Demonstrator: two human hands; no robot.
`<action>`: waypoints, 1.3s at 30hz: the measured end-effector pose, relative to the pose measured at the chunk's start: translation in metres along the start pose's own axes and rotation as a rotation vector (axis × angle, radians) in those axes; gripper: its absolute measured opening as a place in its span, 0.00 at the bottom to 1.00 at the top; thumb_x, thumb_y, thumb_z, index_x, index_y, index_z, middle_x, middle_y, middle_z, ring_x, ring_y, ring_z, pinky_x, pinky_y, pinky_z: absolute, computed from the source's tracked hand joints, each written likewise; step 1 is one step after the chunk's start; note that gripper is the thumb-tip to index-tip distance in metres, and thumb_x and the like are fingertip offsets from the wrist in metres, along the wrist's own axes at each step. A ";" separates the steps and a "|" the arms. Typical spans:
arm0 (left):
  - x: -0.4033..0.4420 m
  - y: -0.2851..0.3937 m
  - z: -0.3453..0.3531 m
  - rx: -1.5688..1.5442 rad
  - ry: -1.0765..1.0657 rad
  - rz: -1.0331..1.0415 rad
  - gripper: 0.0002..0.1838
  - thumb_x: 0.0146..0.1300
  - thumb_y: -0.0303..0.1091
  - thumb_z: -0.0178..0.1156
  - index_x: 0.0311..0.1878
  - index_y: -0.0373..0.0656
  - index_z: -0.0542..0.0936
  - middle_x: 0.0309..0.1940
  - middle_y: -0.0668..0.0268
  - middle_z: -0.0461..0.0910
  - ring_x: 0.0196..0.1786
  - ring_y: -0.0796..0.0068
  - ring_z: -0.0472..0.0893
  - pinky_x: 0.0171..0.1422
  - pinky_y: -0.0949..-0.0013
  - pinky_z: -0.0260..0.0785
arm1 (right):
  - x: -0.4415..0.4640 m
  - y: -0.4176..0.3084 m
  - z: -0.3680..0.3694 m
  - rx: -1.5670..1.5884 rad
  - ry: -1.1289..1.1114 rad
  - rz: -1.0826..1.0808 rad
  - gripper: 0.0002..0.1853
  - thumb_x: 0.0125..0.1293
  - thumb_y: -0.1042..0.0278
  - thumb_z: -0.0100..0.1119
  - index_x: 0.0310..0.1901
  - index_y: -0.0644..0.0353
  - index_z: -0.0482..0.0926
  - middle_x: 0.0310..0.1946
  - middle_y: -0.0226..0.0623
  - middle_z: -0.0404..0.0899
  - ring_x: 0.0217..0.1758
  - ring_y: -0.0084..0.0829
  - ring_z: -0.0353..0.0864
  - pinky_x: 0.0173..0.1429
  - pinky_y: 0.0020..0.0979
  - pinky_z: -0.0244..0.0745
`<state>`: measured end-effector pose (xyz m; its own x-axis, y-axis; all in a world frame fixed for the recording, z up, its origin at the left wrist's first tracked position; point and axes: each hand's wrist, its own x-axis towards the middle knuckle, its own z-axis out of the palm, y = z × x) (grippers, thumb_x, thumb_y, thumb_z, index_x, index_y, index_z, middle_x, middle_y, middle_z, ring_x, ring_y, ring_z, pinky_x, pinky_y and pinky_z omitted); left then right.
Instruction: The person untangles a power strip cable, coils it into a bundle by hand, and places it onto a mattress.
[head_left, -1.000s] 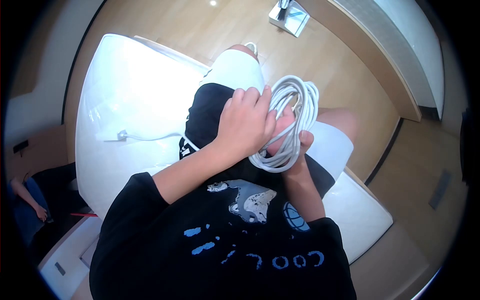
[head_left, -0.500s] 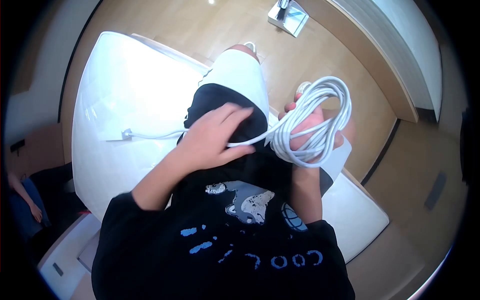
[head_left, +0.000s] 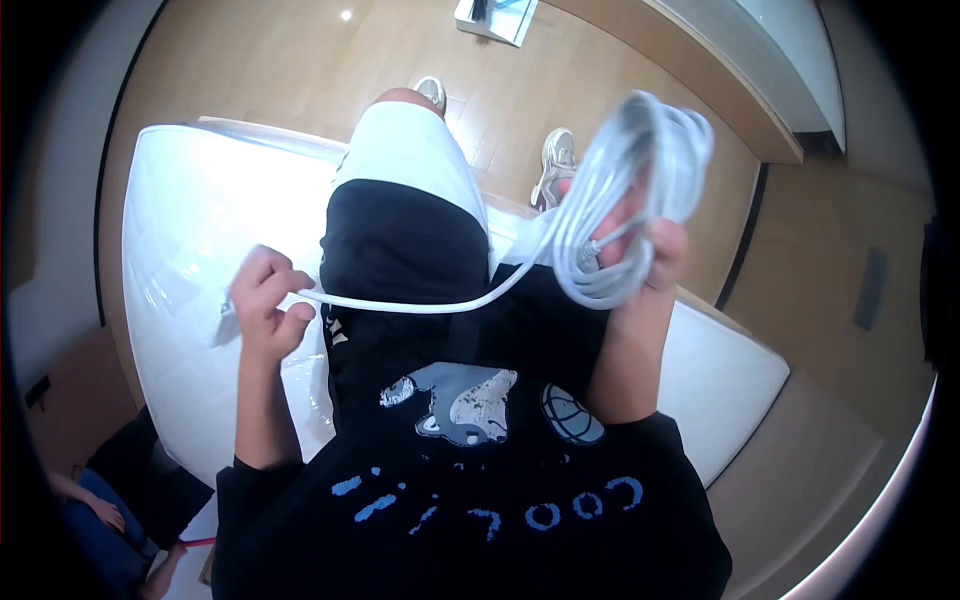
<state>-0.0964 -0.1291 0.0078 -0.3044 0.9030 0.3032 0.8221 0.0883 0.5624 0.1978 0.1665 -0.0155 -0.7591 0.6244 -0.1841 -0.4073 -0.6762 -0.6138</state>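
Note:
A thick coil of white cable (head_left: 585, 270) hangs in my right hand (head_left: 660, 250), whose fingers are wrapped round its loops; a cable end seems to show among the loops. From the coil a single length of cable (head_left: 420, 307) runs left across my lap. My left hand (head_left: 268, 300) is closed on that length, near its far end. Just beyond that hand, a small white block with a plug (head_left: 226, 310) lies on the plastic-covered mattress, partly hidden by the fingers.
I sit on a white mattress (head_left: 200, 200) in a plastic cover. A dustpan with a brush (head_left: 495, 18) stands on the wooden floor (head_left: 270, 60) ahead. My shoes (head_left: 556, 160) rest on the floor. At lower left, another person's hand (head_left: 108, 515) is visible.
My left hand has moved left along the cable towards the white block, and a longer stretch now spans my lap. My right hand has lifted and tilted the coil slightly.

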 end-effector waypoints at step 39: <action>0.093 0.068 0.132 0.114 0.068 -0.102 0.56 0.52 0.84 0.58 0.61 0.35 0.72 0.52 0.51 0.69 0.56 0.52 0.69 0.61 0.51 0.58 | -0.007 0.144 -0.017 0.147 -0.163 0.202 0.36 0.59 0.36 0.68 0.51 0.66 0.79 0.27 0.37 0.85 0.27 0.27 0.85 0.32 0.22 0.81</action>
<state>-0.0049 0.0160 -0.0273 -0.4180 0.8566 0.3024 0.8333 0.2291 0.5031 0.1531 0.0717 -0.1155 -0.8989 0.4084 -0.1585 -0.2996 -0.8371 -0.4577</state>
